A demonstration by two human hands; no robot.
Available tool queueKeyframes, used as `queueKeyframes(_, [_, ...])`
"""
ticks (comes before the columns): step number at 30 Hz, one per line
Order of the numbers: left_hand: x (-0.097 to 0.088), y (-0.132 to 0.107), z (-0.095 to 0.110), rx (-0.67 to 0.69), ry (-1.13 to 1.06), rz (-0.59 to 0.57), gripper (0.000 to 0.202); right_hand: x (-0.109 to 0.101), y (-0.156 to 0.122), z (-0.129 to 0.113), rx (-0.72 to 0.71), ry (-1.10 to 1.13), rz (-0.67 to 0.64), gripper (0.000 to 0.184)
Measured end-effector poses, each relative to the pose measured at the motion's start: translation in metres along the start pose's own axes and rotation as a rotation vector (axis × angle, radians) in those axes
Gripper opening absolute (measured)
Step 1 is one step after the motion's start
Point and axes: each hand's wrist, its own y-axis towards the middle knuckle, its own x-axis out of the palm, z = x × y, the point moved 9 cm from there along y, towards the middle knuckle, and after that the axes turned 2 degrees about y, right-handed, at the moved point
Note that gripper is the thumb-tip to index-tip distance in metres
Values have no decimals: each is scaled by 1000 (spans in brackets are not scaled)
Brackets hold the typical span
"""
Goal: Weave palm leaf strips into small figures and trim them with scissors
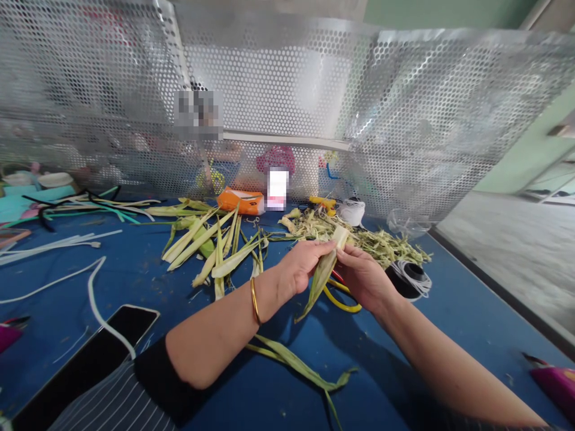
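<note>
Husk [322, 276], long, pale-green, pinched by left hand [300, 266], right hand [365, 274]; perforated silvery screen [269, 78] lined far edge, blue surface [177, 302].

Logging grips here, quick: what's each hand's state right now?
Left hand: closed, holding a corn husk.
Right hand: closed, pinching that same corn husk.

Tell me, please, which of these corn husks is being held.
The pale-ended husk between the left hand and right hand; the other husks lie loose on the blue tabletop.
</note>
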Motion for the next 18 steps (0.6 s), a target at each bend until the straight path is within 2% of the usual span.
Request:
queueKeyframes(9, [-2, 1, -3, -29, -31, 38, 25, -2, 1, 4, 23, 5, -6, 24])
queueKeyframes(14, [-5, 5, -9, -130, -95, 6, 29, 0, -1, -3, -2, 12, 2, 22])
queueKeyframes(18, [-10, 10, -2, -20, -103, 9, 26, -3, 0, -10, -58, -52, 33, 24])
